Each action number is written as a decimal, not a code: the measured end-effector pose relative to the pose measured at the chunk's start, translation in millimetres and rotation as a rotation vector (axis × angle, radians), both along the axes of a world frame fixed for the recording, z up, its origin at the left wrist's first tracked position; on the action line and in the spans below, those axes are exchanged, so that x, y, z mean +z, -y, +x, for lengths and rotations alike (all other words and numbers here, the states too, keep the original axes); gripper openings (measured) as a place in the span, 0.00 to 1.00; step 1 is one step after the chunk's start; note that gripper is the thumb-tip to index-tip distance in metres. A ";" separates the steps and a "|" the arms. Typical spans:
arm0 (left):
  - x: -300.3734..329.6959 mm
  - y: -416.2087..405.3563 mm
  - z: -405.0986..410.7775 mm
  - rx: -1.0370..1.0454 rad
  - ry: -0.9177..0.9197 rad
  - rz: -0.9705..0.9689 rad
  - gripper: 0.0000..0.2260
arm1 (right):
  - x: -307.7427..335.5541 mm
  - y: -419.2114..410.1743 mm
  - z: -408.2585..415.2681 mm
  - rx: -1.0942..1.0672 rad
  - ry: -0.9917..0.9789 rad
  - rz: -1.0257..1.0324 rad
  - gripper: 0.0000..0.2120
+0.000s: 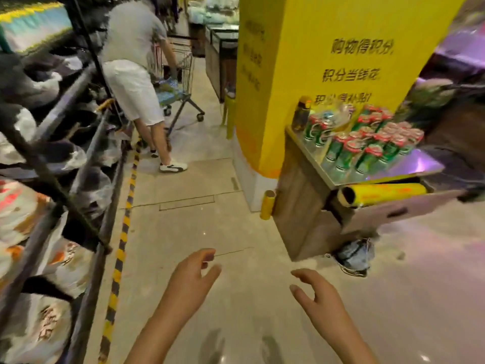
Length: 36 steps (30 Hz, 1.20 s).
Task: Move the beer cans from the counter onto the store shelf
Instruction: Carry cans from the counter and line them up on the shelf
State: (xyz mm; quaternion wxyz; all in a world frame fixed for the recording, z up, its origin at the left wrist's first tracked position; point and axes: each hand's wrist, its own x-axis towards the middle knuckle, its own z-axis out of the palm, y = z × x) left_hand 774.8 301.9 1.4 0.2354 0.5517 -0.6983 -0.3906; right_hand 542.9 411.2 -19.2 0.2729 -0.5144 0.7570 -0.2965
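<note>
A tall yellow pillar (341, 48) printed with dark characters rose at the upper right, and a metal store shelf (86, 158) packed with bagged goods ran down the left edge of the aisle. Against the pillar's foot stood a wooden counter whose shiny tabletop (409, 166) carried the beer cans (367, 143), green with red tops, standing upright in close rows, well apart from the shelf. A dark bottle (301, 114) stood at the tabletop's back corner, just beside the cans. Under the tabletop's front edge an open cardboard box (388, 214) held a yellow roll (380, 194) lying on its side; what else lay in the box could not be made out. Farther up the aisle a person in a grey shirt and white shorts (133, 64) bent over a wire shopping cart (181, 74), which seemed to hold a blue patterned bag, though blur made that unsure. Low in the view, the left hand (194, 274) and right hand (315, 290) hung over the floor, fingers loosely curved and spread, holding nothing.
</note>
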 end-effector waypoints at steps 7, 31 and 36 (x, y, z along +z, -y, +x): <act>9.7 -21.9 -206.6 -0.222 -0.100 0.053 0.13 | 5.6 -50.5 -156.9 -0.227 0.007 -0.006 0.10; -7.2 199.7 -513.9 -0.234 -0.073 0.118 0.12 | -3.6 160.7 -466.4 -0.310 0.080 -0.036 0.12; -16.1 222.3 -557.3 -0.229 -0.062 0.149 0.12 | -22.3 196.7 -517.4 -0.298 0.177 0.006 0.13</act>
